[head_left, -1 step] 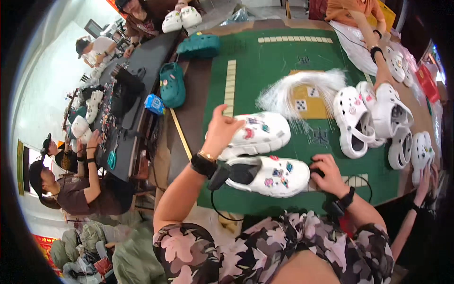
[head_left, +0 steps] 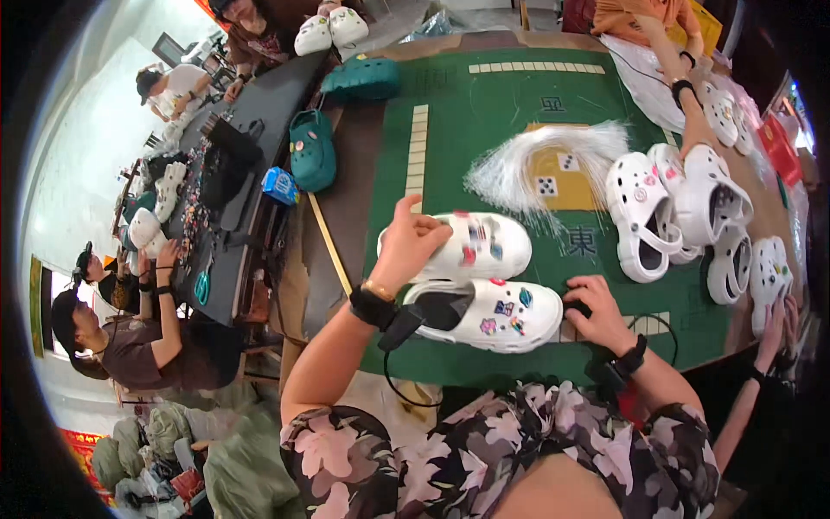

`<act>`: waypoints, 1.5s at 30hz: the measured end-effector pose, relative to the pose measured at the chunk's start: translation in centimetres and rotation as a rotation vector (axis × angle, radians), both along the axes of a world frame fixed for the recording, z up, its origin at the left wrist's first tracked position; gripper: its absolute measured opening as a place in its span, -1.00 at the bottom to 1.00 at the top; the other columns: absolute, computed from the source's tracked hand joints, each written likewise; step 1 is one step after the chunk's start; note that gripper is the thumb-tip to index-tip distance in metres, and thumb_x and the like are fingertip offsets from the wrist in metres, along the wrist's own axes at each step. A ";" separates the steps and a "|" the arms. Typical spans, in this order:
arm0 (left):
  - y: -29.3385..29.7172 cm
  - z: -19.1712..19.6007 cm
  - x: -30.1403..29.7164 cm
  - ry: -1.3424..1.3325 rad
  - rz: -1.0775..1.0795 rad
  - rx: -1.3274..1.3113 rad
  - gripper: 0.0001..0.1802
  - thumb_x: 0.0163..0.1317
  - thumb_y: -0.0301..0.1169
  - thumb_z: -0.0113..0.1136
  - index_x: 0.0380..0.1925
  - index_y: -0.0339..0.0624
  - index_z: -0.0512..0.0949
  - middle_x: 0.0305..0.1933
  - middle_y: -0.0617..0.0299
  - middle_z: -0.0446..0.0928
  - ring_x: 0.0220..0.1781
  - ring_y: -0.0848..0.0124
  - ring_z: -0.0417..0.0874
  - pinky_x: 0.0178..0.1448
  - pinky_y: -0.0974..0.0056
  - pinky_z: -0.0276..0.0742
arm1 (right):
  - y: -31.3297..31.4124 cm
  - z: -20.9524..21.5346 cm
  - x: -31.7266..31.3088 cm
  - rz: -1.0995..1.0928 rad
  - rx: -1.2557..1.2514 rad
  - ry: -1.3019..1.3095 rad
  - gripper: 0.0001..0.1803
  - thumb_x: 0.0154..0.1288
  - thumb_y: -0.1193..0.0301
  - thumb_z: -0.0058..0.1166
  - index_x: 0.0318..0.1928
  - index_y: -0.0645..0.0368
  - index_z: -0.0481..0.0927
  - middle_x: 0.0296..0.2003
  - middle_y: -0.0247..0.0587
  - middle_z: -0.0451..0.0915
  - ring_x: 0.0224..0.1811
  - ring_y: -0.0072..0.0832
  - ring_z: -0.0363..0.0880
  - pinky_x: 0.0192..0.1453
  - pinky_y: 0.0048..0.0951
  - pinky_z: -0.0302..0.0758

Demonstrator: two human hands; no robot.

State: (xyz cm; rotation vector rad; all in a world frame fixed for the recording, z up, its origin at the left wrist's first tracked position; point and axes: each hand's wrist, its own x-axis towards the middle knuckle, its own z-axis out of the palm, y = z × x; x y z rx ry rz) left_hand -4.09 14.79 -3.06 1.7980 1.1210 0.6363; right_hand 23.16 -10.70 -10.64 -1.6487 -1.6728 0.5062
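Observation:
Two white clogs with colourful charms lie side by side before me on a green mat (head_left: 450, 104). My left hand (head_left: 410, 246) is on the far clog (head_left: 510, 242), its thumb over the top and its other fingers partly hidden at the far side. The near clog (head_left: 523, 333), with its dark inside showing, points its toe to the right. Just past that toe, my right hand (head_left: 598, 313) rests on the mat, fingers loosely bent and apart, with nothing in them. Beyond the clogs sits a heap of thin clear strands (head_left: 501, 169).
More white clogs (head_left: 641, 216) crowd the right side, where another person's hand (head_left: 700, 138) reaches in. Teal clogs (head_left: 313, 151) and a small blue pack (head_left: 281, 186) are at the left. A dark table (head_left: 259, 164) holds teal scissors (head_left: 202, 287); people work around it.
The far clog has turned slightly under my left hand, so its charms sit further right and nearer me. The whole view has shifted a little. My right hand stays beside the near clog's toe.

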 end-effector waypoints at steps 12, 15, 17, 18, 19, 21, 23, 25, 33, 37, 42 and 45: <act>-7.0 -0.2 -2.6 0.576 -0.433 0.494 -0.55 0.01 -0.07 0.42 -0.41 -0.28 0.57 -0.29 -0.06 0.62 -0.19 0.00 0.63 -0.11 0.00 0.52 | -2.7 1.0 -4.5 -0.098 -0.589 0.734 -0.46 0.45 0.30 0.00 0.31 0.28 0.24 -0.37 -0.16 0.63 -0.44 -0.57 0.61 -0.40 -0.52 0.53; -8.6 0.2 -2.5 0.563 -0.309 0.453 -0.57 0.05 -0.10 0.37 -0.44 -0.32 0.57 -0.38 -0.08 0.61 -0.30 -0.04 0.64 -0.19 -0.02 0.53 | -0.7 -0.3 -3.1 -0.082 -0.415 0.589 -0.30 0.42 0.35 0.07 0.45 0.25 0.09 -0.15 -0.07 0.64 -0.16 -0.45 0.65 -0.10 -0.42 0.59; -9.4 0.2 -2.7 0.555 -0.160 0.275 -0.59 0.13 -0.15 0.35 -0.46 -0.37 0.59 -0.45 -0.09 0.63 -0.37 0.06 0.70 -0.24 0.09 0.57 | 1.0 -1.0 -2.8 -0.025 -0.166 0.952 -0.29 0.40 0.38 0.09 0.46 0.23 0.11 0.16 0.01 0.51 0.19 -0.39 0.53 0.19 -0.35 0.51; -9.7 0.3 -2.7 0.474 -0.093 0.065 -0.59 0.15 -0.16 0.35 -0.45 -0.39 0.59 -0.45 -0.06 0.65 -0.40 0.16 0.71 -0.28 0.14 0.58 | 2.0 -0.6 -2.5 -0.025 -0.167 0.953 -0.29 0.40 0.38 0.09 0.46 0.23 0.11 0.16 0.01 0.51 0.19 -0.39 0.53 0.19 -0.35 0.51; -10.1 0.5 -2.6 0.388 -0.026 -0.143 -0.59 0.18 -0.17 0.35 -0.44 -0.40 0.60 -0.44 -0.03 0.66 -0.44 0.26 0.73 -0.32 0.20 0.58 | 3.1 0.0 -2.2 0.111 -0.163 0.918 -0.31 0.41 0.41 0.06 0.47 0.19 0.11 0.28 -0.03 0.38 0.26 -0.38 0.47 0.22 -0.36 0.48; -11.6 0.5 -2.5 0.155 -0.029 -0.244 -0.66 0.23 -0.27 0.32 -0.26 -0.42 0.62 -0.43 0.00 0.68 -0.44 0.35 0.74 -0.30 0.27 0.62 | 3.9 0.8 -2.6 0.130 -0.165 0.673 -0.40 0.41 0.47 0.04 0.42 0.18 0.24 0.34 -0.14 0.33 0.33 -0.37 0.40 0.30 -0.32 0.42; -12.2 0.2 -3.2 0.170 -0.087 -0.103 -0.68 0.27 -0.33 0.29 -0.17 -0.42 0.62 -0.33 0.11 0.70 -0.34 0.47 0.71 -0.30 0.36 0.63 | 4.9 1.0 -2.6 0.020 -0.191 0.679 -0.47 0.41 0.49 0.03 0.36 0.23 0.31 0.29 -0.18 0.37 0.34 -0.40 0.37 0.35 -0.31 0.37; -13.1 -0.2 -3.8 0.163 -0.075 -0.003 -0.68 0.25 -0.34 0.31 -0.15 -0.42 0.61 -0.32 0.10 0.70 -0.34 0.46 0.71 -0.26 0.35 0.63 | 5.1 2.7 -3.6 -0.077 -0.034 0.631 -0.59 0.29 0.46 0.14 0.16 0.18 0.52 0.18 -0.06 0.44 0.20 -0.23 0.47 0.27 -0.24 0.43; -16.1 -0.7 -2.9 0.313 -0.225 0.250 -0.49 0.05 -0.32 0.50 -0.07 -0.28 0.49 -0.39 0.10 0.61 -0.44 0.31 0.63 -0.31 0.25 0.57 | 7.2 6.0 -5.6 0.055 0.380 -0.554 -0.82 0.05 0.37 0.11 -0.34 0.17 0.63 0.14 0.00 0.53 0.12 -0.12 0.50 0.10 -0.12 0.43; -16.1 -1.9 -3.2 0.239 -0.142 0.139 -0.53 0.06 -0.48 0.45 -0.07 -0.33 0.44 -0.45 0.14 0.57 -0.48 0.39 0.57 -0.32 0.34 0.53 | 9.2 5.5 -7.1 0.060 0.489 -0.709 -0.85 0.07 0.38 0.04 -0.44 0.19 0.61 0.03 0.02 0.60 0.02 -0.21 0.57 0.03 -0.21 0.49; -16.4 -0.9 -2.2 0.268 -0.156 0.124 -0.44 0.12 -0.52 0.33 0.15 -0.29 0.41 -0.45 0.13 0.53 -0.49 0.31 0.53 -0.30 0.27 0.52 | 7.3 5.5 -7.5 0.171 0.279 -0.394 -0.84 0.11 0.38 0.12 -0.36 0.23 0.60 -0.10 -0.11 0.58 -0.08 -0.17 0.53 0.05 -0.21 0.44; -16.1 -1.1 -2.1 0.330 -0.322 0.509 -0.44 0.16 -0.52 0.27 0.19 -0.27 0.39 -0.33 -0.01 0.56 -0.36 0.05 0.60 -0.22 0.14 0.55 | 4.4 7.3 -6.5 0.299 0.215 -0.067 -0.88 0.20 0.43 0.11 -0.33 0.22 0.53 -0.19 -0.07 0.57 -0.16 -0.12 0.54 -0.04 -0.20 0.49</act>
